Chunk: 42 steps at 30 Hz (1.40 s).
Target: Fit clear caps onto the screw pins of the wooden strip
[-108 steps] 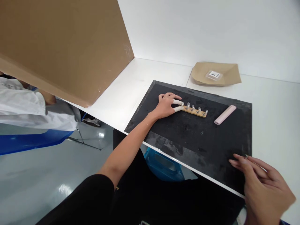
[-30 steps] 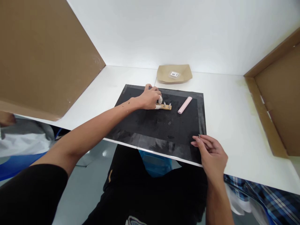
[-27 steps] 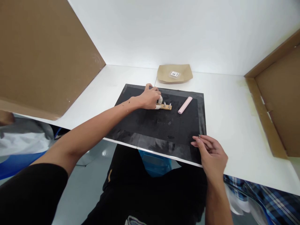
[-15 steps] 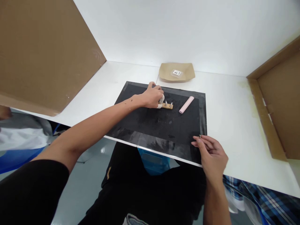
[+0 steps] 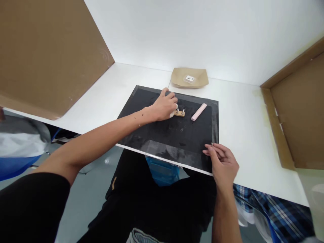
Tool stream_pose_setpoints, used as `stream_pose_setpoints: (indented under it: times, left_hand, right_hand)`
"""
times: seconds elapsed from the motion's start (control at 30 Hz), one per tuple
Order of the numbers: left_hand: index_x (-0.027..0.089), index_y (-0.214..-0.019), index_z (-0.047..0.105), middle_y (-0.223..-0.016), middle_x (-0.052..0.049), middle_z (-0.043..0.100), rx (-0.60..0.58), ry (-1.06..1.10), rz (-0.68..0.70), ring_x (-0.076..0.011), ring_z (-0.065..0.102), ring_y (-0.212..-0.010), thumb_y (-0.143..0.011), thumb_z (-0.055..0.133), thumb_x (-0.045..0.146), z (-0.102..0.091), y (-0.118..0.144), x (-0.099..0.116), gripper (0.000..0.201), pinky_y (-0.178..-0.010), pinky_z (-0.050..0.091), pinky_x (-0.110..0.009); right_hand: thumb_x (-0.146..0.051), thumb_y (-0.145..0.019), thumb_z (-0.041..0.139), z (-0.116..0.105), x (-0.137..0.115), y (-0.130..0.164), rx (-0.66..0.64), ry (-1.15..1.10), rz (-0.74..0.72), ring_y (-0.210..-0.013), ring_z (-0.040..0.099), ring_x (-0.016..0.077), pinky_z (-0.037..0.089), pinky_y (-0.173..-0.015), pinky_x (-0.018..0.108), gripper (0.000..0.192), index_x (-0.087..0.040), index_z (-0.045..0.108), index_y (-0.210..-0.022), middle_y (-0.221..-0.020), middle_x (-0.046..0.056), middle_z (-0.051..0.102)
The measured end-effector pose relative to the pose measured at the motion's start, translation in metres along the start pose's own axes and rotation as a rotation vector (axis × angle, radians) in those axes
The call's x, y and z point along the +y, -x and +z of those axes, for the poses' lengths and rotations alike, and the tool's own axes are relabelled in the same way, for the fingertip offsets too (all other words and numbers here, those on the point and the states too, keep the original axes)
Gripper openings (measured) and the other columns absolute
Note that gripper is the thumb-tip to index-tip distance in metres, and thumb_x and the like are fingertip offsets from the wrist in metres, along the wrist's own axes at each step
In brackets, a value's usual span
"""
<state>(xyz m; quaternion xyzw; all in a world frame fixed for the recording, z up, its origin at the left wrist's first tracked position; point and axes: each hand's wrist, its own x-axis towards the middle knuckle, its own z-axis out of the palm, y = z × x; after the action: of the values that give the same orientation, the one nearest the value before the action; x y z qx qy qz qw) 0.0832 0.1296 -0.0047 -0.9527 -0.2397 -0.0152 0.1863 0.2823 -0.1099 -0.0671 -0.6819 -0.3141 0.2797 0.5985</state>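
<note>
My left hand point(image 5: 164, 105) reaches over the black mat point(image 5: 162, 133) with its fingers curled around the left end of a small wooden strip point(image 5: 180, 113). Small metal fittings stand up from the strip, and its left end is hidden. Something white shows at the thumb and fingertip; I cannot tell whether it is a covering or a separate piece. Above the mat's front right corner, my right hand point(image 5: 224, 162) pinches a tiny screw-like metal piece point(image 5: 212, 144) between thumb and forefinger. To the right of the strip lies a pale pink bar point(image 5: 198, 112).
A brown paper tray point(image 5: 177, 81) behind the mat holds a small clear item with a printed label point(image 5: 189, 78). Cardboard panels stand on the left point(image 5: 55, 57) and right point(image 5: 301, 111) of the white table point(image 5: 238, 121). Plaid cloth point(image 5: 275, 209) shows below the right edge.
The view has shifted slightly. My left hand covers a little more of the strip's fittings and the white parts. My right hand keeps its pinch on the tiny metal piece.
</note>
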Motion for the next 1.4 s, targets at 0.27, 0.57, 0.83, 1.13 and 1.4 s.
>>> stream_pose_setpoints:
  times: [0.27, 0.57, 0.83, 1.13, 1.4]
  left_hand:
    - [0.016, -0.089, 0.075, -0.117, -0.011, 0.07, -0.161, 0.117, 0.044, -0.0315, 0.05, -0.119, -0.085, 0.063, 0.024, -0.031, 0.03, 0.001, 0.016, -0.108, 0.029, -0.059]
    - [0.02, -0.092, 0.076, -0.138, -0.012, 0.061, -0.063, 0.192, 0.079, -0.0343, 0.043, -0.133, -0.086, 0.063, 0.019, -0.033, 0.065, 0.022, 0.015, -0.11, 0.025, -0.058]
    - [0.019, -0.104, 0.075, -0.139, -0.014, 0.059, -0.111, 0.2, 0.064, -0.0358, 0.039, -0.139, -0.09, 0.066, 0.025, -0.023, 0.076, 0.027, 0.017, -0.113, 0.021, -0.057]
    - [0.022, -0.139, 0.057, -0.16, -0.016, 0.04, -0.129, 0.496, -0.23, -0.0424, 0.03, -0.146, -0.074, 0.085, 0.039, -0.034, 0.11, 0.032, 0.073, -0.116, 0.02, -0.058]
    - [0.022, -0.143, 0.051, -0.158, -0.016, 0.042, 0.017, 0.544, -0.644, -0.033, 0.038, -0.145, -0.097, 0.056, 0.05, -0.022, 0.174, 0.088, 0.054, -0.114, 0.031, -0.053]
  right_hand:
    - [-0.043, -0.082, 0.08, 0.0, 0.002, 0.0, -0.001, 0.0, -0.024, -0.076, 0.075, 0.0168, 0.064, -0.078, 0.031, 0.034, -0.018, 0.069, -0.102, -0.097, 0.007, 0.077]
    - [-0.043, -0.081, 0.08, 0.001, 0.004, 0.0, 0.002, 0.008, -0.046, -0.076, 0.075, 0.0176, 0.063, -0.079, 0.033, 0.036, -0.017, 0.068, -0.103, -0.096, 0.007, 0.077]
    - [-0.045, -0.08, 0.081, 0.0, 0.004, -0.001, 0.001, 0.015, -0.046, -0.077, 0.075, 0.0179, 0.063, -0.081, 0.034, 0.039, -0.017, 0.068, -0.103, -0.096, 0.007, 0.077]
    - [-0.049, -0.077, 0.081, 0.002, 0.003, -0.001, 0.007, 0.025, -0.048, -0.076, 0.075, 0.0191, 0.062, -0.082, 0.035, 0.044, -0.016, 0.068, -0.102, -0.096, 0.009, 0.077]
    - [-0.049, -0.075, 0.081, -0.002, 0.006, -0.004, -0.035, 0.031, -0.054, -0.076, 0.075, 0.0194, 0.061, -0.081, 0.035, 0.049, -0.015, 0.069, -0.108, -0.094, 0.009, 0.077]
